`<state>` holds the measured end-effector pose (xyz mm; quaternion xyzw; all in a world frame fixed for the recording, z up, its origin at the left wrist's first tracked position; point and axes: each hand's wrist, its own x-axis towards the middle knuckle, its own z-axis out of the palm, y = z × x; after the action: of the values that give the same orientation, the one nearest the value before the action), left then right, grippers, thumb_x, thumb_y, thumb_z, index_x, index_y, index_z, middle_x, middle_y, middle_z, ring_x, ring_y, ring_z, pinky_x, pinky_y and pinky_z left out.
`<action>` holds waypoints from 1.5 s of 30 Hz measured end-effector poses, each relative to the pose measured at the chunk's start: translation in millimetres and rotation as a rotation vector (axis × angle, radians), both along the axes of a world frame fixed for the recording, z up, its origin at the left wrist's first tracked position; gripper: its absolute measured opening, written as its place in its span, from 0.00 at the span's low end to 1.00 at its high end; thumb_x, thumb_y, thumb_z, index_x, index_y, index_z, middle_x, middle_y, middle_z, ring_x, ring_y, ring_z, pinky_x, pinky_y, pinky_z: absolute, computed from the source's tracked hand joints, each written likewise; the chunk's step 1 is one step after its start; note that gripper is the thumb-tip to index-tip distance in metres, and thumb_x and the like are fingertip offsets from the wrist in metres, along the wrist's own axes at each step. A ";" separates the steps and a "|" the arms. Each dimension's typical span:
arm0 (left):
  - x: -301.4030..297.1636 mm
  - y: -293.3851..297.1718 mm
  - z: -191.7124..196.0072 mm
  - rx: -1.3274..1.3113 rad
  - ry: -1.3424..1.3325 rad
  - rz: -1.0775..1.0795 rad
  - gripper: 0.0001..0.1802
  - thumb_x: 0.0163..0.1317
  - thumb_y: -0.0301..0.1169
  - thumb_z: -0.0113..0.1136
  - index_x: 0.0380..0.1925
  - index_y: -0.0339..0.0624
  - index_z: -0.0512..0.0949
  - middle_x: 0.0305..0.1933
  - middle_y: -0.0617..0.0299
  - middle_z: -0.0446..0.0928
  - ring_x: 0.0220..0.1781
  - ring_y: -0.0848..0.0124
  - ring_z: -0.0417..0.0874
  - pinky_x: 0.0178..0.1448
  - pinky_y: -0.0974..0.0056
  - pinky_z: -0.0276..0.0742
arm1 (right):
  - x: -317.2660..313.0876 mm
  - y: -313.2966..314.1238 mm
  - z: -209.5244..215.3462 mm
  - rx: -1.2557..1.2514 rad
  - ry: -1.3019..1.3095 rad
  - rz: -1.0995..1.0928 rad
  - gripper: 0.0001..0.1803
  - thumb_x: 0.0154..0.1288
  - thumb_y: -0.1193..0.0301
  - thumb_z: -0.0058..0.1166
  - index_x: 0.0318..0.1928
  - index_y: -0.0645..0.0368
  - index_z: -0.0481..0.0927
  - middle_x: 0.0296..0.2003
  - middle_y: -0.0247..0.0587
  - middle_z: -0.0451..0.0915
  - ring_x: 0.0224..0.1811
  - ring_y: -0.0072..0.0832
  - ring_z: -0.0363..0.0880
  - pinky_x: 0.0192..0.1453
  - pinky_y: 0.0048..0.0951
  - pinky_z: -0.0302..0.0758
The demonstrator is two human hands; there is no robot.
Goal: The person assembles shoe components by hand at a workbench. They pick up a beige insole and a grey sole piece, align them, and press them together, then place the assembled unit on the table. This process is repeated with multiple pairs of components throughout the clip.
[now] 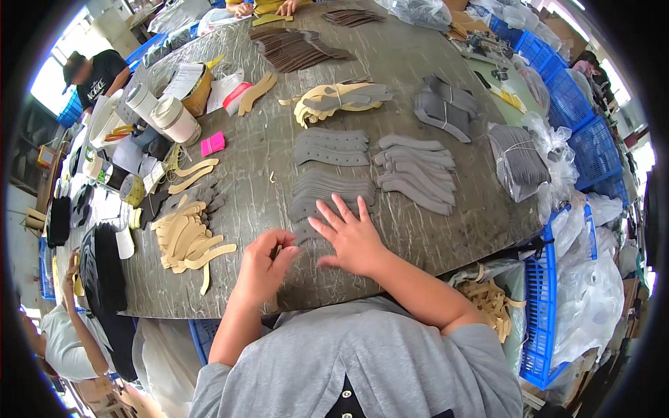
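Right hand (355,241): fingers apart at the near edge of the overlapped grey strips (332,187) on the desk (432,242). Left hand (262,266): curled alongside; grip not discernible. Space strips evenly; press lightly.

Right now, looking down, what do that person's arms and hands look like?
The left hand and right hand are bare: no gloves, and no rings or watch that I can see. The forearms are uncovered too, below the short grey sleeves of a grey shirt.
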<state>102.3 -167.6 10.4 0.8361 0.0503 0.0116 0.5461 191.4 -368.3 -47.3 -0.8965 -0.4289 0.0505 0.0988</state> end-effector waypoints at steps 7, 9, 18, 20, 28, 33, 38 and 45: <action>-1.6 -18.1 1.2 0.435 -0.297 -0.220 0.43 0.55 0.62 0.58 0.59 0.39 0.68 0.49 0.49 0.70 0.35 0.58 0.81 0.31 0.61 0.78 | -37.5 -7.9 13.6 0.519 0.216 -0.022 0.24 0.61 0.58 0.59 0.54 0.55 0.77 0.62 0.44 0.71 0.69 0.45 0.60 0.68 0.58 0.55; -0.9 -31.0 1.4 0.488 -0.354 -0.281 0.47 0.51 0.64 0.57 0.62 0.40 0.65 0.51 0.49 0.69 0.36 0.57 0.82 0.33 0.59 0.80 | -41.6 0.3 26.9 0.808 0.373 -0.032 0.06 0.59 0.72 0.58 0.36 0.60 0.80 0.36 0.41 0.82 0.43 0.41 0.79 0.48 0.45 0.71; -2.3 -39.2 6.5 0.588 -0.438 -0.405 0.54 0.45 0.69 0.55 0.67 0.45 0.62 0.48 0.51 0.67 0.35 0.58 0.81 0.32 0.59 0.82 | -45.3 -3.9 39.7 0.930 0.934 -0.167 0.07 0.64 0.73 0.58 0.40 0.64 0.82 0.30 0.42 0.84 0.31 0.26 0.80 0.36 0.30 0.75; -3.7 -38.6 6.9 0.604 -0.443 -0.415 0.54 0.45 0.69 0.55 0.67 0.45 0.62 0.48 0.50 0.68 0.35 0.58 0.81 0.32 0.59 0.82 | -44.9 -4.2 40.0 0.936 0.949 -0.150 0.07 0.64 0.73 0.58 0.41 0.63 0.82 0.30 0.40 0.84 0.32 0.23 0.80 0.36 0.28 0.75; -1.1 -33.7 8.4 0.347 -0.447 -0.357 0.46 0.51 0.59 0.64 0.64 0.41 0.65 0.51 0.48 0.70 0.36 0.57 0.81 0.35 0.59 0.81 | -45.6 -1.6 35.5 1.047 1.236 -0.136 0.06 0.65 0.76 0.53 0.39 0.63 0.81 0.31 0.34 0.82 0.34 0.17 0.77 0.36 0.23 0.72; 8.6 -17.8 15.4 0.220 -0.342 -0.173 0.19 0.57 0.26 0.67 0.49 0.39 0.77 0.45 0.54 0.76 0.33 0.60 0.81 0.34 0.61 0.78 | -27.2 -12.6 29.1 1.301 1.288 -0.116 0.07 0.68 0.77 0.42 0.41 0.60 0.75 0.36 0.31 0.77 0.36 0.13 0.71 0.36 0.18 0.66; 16.7 -25.3 51.3 0.484 -0.485 -0.358 0.17 0.47 0.19 0.69 0.39 0.44 0.82 0.43 0.59 0.76 0.31 0.62 0.81 0.32 0.62 0.77 | -32.5 -11.6 40.5 1.158 1.421 -0.152 0.09 0.69 0.78 0.37 0.41 0.58 0.73 0.38 0.32 0.76 0.35 0.14 0.69 0.36 0.16 0.62; 3.4 2.3 24.4 0.130 -0.261 -0.074 0.07 0.52 0.22 0.69 0.28 0.37 0.79 0.24 0.63 0.77 0.26 0.72 0.77 0.29 0.67 0.72 | 12.0 -57.4 34.6 2.002 1.567 -0.441 0.11 0.71 0.72 0.40 0.28 0.53 0.68 0.21 0.32 0.68 0.21 0.23 0.67 0.30 0.28 0.73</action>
<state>105.8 -165.4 34.9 0.8624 -0.0529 0.1031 0.4928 203.3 -425.7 -12.7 -0.2158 0.0485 0.2012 0.9542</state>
